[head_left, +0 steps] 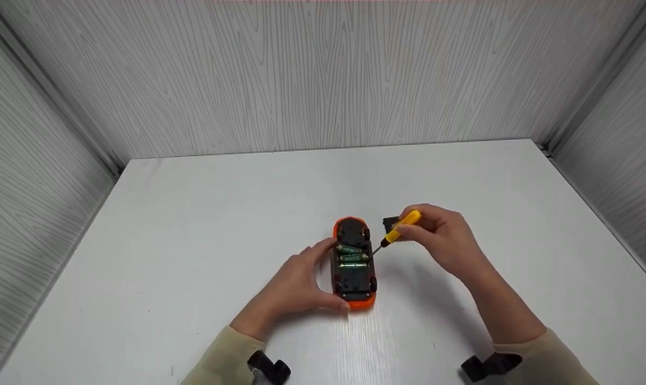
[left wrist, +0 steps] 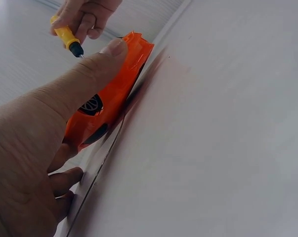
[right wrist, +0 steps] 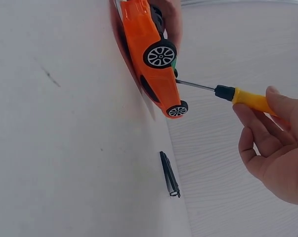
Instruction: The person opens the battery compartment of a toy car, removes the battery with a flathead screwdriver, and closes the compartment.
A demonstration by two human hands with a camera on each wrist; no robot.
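An orange toy car (head_left: 361,305) lies upside down on the white table, its black underside facing up. Three green batteries (head_left: 352,258) sit in the open compartment in its middle; the far one lies slightly askew. My left hand (head_left: 296,283) holds the car from the left, thumb at the near end and fingers at the far side. With the thumb and fingers of my right hand (head_left: 445,240) I grip a yellow screwdriver (head_left: 408,220). Its metal shaft slants down to the right ends of the batteries; whether the tip touches one I cannot tell.
A small black cover (right wrist: 169,175) lies on the table just right of the car's far end, partly behind my right hand in the head view. White table surface (head_left: 194,240) spreads around. Wood-grain panels (head_left: 323,75) stand at the back and both sides.
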